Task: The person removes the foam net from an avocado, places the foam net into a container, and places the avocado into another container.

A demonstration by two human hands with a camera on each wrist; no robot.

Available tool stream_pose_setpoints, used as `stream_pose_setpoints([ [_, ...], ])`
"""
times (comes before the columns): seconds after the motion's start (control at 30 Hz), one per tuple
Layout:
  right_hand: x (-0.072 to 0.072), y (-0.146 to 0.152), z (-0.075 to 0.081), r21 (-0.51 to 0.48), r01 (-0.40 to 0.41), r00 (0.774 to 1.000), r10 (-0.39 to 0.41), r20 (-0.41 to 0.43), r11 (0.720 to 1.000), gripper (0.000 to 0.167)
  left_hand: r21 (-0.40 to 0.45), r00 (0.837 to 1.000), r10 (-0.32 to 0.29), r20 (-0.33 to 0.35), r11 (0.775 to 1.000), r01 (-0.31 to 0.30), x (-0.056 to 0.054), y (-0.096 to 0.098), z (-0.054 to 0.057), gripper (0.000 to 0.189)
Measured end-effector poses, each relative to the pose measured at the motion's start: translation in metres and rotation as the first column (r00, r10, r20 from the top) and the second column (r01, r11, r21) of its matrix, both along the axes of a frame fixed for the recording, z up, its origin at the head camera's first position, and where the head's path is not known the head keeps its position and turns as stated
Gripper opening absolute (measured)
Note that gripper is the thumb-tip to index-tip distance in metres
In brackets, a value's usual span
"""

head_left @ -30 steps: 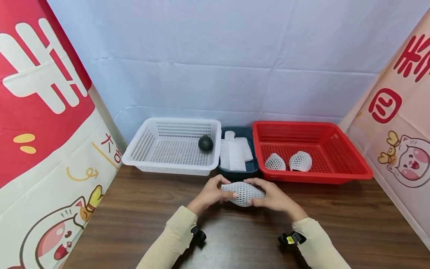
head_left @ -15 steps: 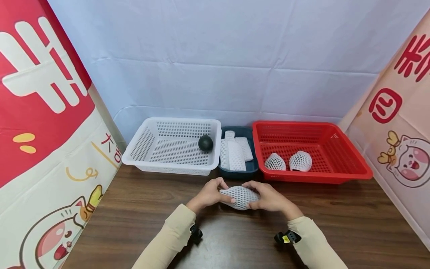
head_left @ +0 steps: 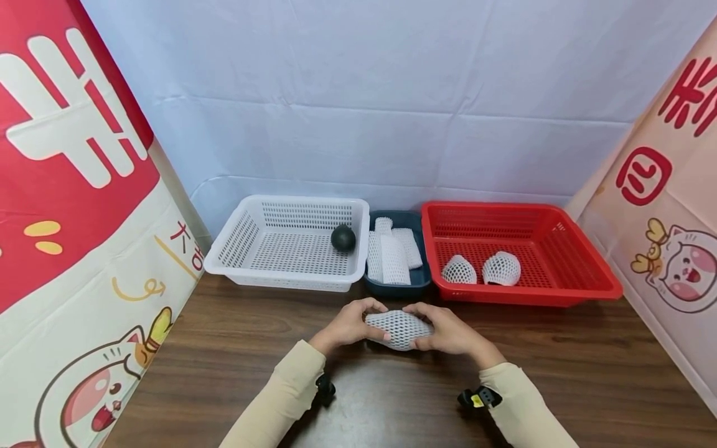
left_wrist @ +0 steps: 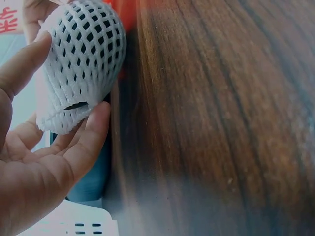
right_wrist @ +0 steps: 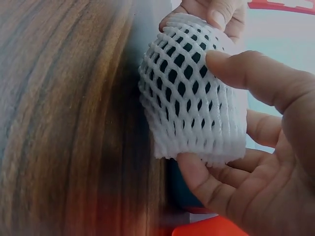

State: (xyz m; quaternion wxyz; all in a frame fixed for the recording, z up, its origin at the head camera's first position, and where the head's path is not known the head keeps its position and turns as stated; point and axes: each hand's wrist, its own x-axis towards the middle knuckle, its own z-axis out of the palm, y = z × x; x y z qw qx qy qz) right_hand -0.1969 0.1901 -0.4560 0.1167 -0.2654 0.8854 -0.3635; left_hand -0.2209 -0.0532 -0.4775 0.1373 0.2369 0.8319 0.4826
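Observation:
Between my two hands is a dark round fruit in a white foam net sleeve [head_left: 399,330], just above or on the table. My left hand [head_left: 351,322] grips its left end, thumb in front and fingers behind. My right hand [head_left: 450,331] holds the right end the same way. In the left wrist view the sleeve [left_wrist: 88,46] narrows to a gathered end with a small dark slit. In the right wrist view the sleeve's other end [right_wrist: 197,142] is wider, and a right fingertip lies at its rim. Dark skin shows through the mesh.
A white basket [head_left: 288,281] at back left holds one dark round fruit [head_left: 343,239]. Next to it, a dark blue tray [head_left: 416,219] holds several flat foam net sleeves [head_left: 394,258]. The red basket [head_left: 582,274] at right holds two sleeved fruits [head_left: 501,269].
Both hands have drawn slightly nearer to me with the sleeved fruit, and the right hand has shifted a little left. Over the last half second hardly anything differs.

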Motion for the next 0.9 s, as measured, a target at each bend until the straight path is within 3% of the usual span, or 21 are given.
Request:
stream_pose_setpoints([
  [0.17,0.003,0.006,0.004,-0.072,0.018,1.000,-0.017,0.021,0.997,0.058,-0.009,1.000,-0.003,0.000,1.000,0.003,-0.001,-0.001,-0.001,0.045],
  [0.3,0.007,0.014,0.007,-0.126,0.087,0.996,-0.084,0.028,0.988,0.044,-0.016,1.000,-0.002,0.003,1.000,0.002,-0.001,-0.001,-0.001,0.045],
  [0.57,0.011,0.029,-0.003,-0.046,0.239,0.969,-0.241,-0.051,0.970,0.007,-0.013,1.000,-0.013,0.005,1.000,0.013,0.001,-0.003,-0.002,0.044],
  [0.77,0.013,0.031,-0.005,-0.022,0.180,0.983,-0.180,-0.033,0.983,0.003,-0.037,1.000,-0.006,-0.011,0.999,0.006,0.004,-0.003,-0.004,0.046],
  [0.9,0.012,0.031,-0.006,-0.054,0.203,0.975,-0.207,-0.077,0.978,0.008,-0.063,0.999,-0.013,-0.033,0.998,0.011,0.004,-0.001,-0.004,0.046],
])
